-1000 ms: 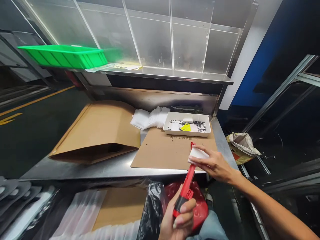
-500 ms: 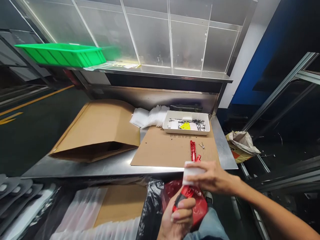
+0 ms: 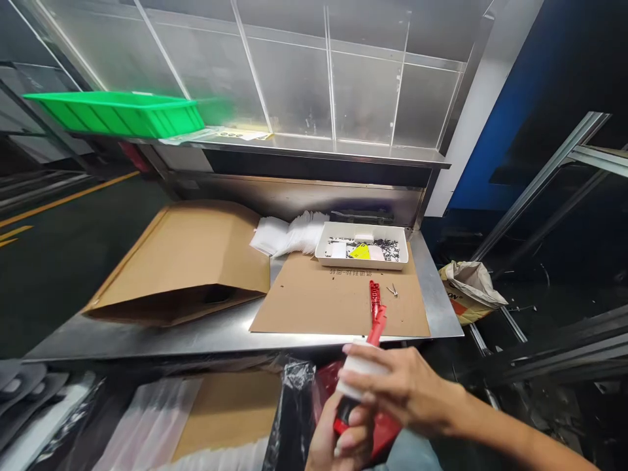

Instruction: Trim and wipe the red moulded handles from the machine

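Note:
My left hand is closed round the black-and-red handle of a red tool at the bottom edge, and the tool points away from me. My right hand pinches a small white bag that sits over the tool's shaft just above my left hand. Another red piece lies on the cardboard sheet just beyond the tool's tip. A small metal part lies beside it. Whether the red piece belongs to the tool I cannot tell.
A white tray with black screws and a yellow tag stands at the back of the steel bench. White bags are piled left of it, next to a folded brown carton. A green bin sits on the shelf. A sack stands at the right.
My right hand has drawn the white bag along the tool toward me, from near its tip down to near the handle. The red piece and metal part on the cardboard have come into view.

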`<act>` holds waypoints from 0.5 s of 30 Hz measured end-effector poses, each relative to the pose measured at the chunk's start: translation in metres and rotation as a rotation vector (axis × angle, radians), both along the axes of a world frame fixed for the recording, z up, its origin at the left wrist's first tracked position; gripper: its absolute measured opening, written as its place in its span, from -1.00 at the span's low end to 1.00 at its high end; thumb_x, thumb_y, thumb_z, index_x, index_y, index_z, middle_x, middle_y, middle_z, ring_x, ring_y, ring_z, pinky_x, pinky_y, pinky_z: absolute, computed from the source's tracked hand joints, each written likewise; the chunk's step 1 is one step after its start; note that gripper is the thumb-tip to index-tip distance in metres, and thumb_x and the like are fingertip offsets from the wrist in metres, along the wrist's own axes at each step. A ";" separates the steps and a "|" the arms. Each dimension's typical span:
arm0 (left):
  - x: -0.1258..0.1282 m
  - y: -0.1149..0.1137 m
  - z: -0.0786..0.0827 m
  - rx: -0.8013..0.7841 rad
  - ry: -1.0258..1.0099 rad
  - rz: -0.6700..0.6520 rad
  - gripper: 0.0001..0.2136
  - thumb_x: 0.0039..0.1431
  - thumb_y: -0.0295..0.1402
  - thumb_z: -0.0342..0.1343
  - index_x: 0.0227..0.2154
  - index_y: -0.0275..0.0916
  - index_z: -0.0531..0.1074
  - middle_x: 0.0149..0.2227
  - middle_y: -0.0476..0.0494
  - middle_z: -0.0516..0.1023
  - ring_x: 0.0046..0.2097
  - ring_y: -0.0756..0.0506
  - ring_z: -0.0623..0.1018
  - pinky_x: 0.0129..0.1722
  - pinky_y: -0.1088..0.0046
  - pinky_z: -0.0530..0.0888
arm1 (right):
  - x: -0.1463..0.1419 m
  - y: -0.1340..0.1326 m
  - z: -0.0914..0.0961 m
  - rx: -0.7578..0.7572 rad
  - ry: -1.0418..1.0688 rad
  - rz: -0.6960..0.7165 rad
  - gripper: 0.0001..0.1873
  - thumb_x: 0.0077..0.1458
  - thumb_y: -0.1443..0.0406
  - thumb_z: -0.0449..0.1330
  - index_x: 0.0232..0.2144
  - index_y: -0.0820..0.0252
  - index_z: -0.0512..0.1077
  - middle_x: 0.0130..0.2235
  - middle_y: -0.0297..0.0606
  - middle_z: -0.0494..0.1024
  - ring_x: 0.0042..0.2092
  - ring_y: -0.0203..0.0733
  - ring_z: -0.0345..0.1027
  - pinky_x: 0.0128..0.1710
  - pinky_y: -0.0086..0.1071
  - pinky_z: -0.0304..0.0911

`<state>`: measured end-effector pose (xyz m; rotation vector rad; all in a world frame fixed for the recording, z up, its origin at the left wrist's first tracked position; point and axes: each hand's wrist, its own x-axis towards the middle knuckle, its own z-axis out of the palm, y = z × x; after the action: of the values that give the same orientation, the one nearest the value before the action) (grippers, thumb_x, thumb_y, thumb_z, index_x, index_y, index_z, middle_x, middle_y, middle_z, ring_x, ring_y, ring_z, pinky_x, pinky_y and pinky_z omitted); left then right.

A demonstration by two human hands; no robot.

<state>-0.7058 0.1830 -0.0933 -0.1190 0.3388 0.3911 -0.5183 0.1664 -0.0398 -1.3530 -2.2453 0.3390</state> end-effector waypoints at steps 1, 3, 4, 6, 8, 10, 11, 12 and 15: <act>0.001 0.000 0.000 -0.001 0.006 -0.004 -0.76 0.14 -0.37 0.25 -0.55 -0.39 0.39 -0.67 0.11 0.28 -0.75 0.25 0.21 -0.79 0.85 0.06 | -0.002 0.001 -0.001 -0.008 -0.012 -0.017 -0.57 0.37 0.15 -0.15 0.12 0.01 0.38 0.25 -0.09 0.31 0.00 -0.08 0.49 -0.09 -0.18 0.46; 0.002 0.000 -0.001 -0.004 0.027 -0.031 -0.68 0.18 -0.29 0.20 -0.59 -0.39 0.37 -0.69 0.11 0.25 -0.77 0.24 0.17 -0.80 0.82 0.05 | -0.003 0.003 -0.004 -0.012 -0.021 -0.112 -0.54 0.38 0.17 -0.18 0.10 0.06 0.41 0.22 -0.08 0.36 0.14 -0.04 0.37 -0.03 -0.15 0.44; 0.003 0.000 -0.001 -0.001 0.047 -0.038 -0.63 0.20 -0.26 0.18 -0.63 -0.38 0.34 -0.70 0.10 0.25 -0.78 0.24 0.15 -0.81 0.81 0.05 | -0.003 0.004 -0.005 -0.005 -0.022 -0.134 -0.54 0.38 0.17 -0.18 0.10 0.07 0.41 0.22 -0.07 0.36 0.16 -0.03 0.34 -0.02 -0.16 0.43; 0.004 0.000 -0.002 0.008 0.089 -0.032 -0.60 0.24 -0.26 0.13 -0.66 -0.39 0.34 -0.71 0.07 0.27 -0.78 0.24 0.16 -0.81 0.82 0.03 | -0.004 0.005 -0.008 -0.001 -0.019 -0.078 -0.57 0.37 0.18 -0.15 0.13 0.04 0.37 0.26 -0.10 0.30 0.14 -0.06 0.38 -0.04 -0.21 0.44; 0.004 0.000 -0.004 0.012 0.114 -0.016 -0.59 0.30 -0.26 0.03 -0.62 -0.40 0.39 -0.70 0.03 0.32 -0.77 0.24 0.17 -0.81 0.82 0.02 | -0.004 0.005 -0.011 -0.018 -0.016 -0.012 -0.59 0.36 0.17 -0.11 0.15 -0.02 0.34 0.28 -0.14 0.26 0.08 -0.08 0.43 -0.05 -0.24 0.45; 0.005 0.000 -0.006 0.014 0.113 -0.045 -0.53 0.33 -0.20 -0.03 -0.64 -0.41 0.38 -0.73 0.03 0.29 -0.78 0.23 0.14 -0.82 0.80 0.01 | -0.003 0.007 -0.014 -0.047 -0.027 -0.082 -0.58 0.37 0.18 -0.14 0.14 -0.01 0.35 0.27 -0.15 0.28 0.14 -0.07 0.37 0.00 -0.20 0.42; 0.005 0.000 -0.006 0.020 0.109 -0.069 -0.51 0.30 -0.17 0.00 -0.67 -0.40 0.36 -0.75 0.04 0.27 -0.79 0.22 0.13 -0.83 0.79 0.01 | -0.002 0.007 -0.015 -0.049 -0.030 -0.149 -0.58 0.38 0.19 -0.15 0.13 0.02 0.37 0.26 -0.13 0.30 0.17 -0.06 0.34 0.01 -0.19 0.41; 0.006 0.001 -0.007 0.030 0.104 -0.082 -0.52 0.25 -0.15 0.09 -0.70 -0.40 0.34 -0.76 0.05 0.26 -0.80 0.23 0.12 -0.84 0.79 0.01 | -0.002 0.008 -0.016 -0.034 -0.033 -0.180 -0.57 0.38 0.19 -0.15 0.12 0.05 0.38 0.25 -0.11 0.31 0.18 -0.06 0.32 0.02 -0.19 0.41; 0.008 0.001 -0.006 0.060 0.106 -0.047 -0.62 -0.03 -0.23 0.38 -0.66 -0.40 0.36 -0.71 0.07 0.34 -0.77 0.24 0.17 -0.81 0.82 0.05 | 0.000 0.008 -0.017 0.010 -0.009 -0.069 -0.58 0.36 0.16 -0.11 0.12 0.05 0.38 0.26 -0.12 0.30 0.12 -0.08 0.39 -0.02 -0.23 0.44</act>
<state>-0.6979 0.1841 -0.0990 -0.0318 0.4334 0.3610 -0.5180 0.1741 -0.0566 -1.4254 -2.1988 0.2980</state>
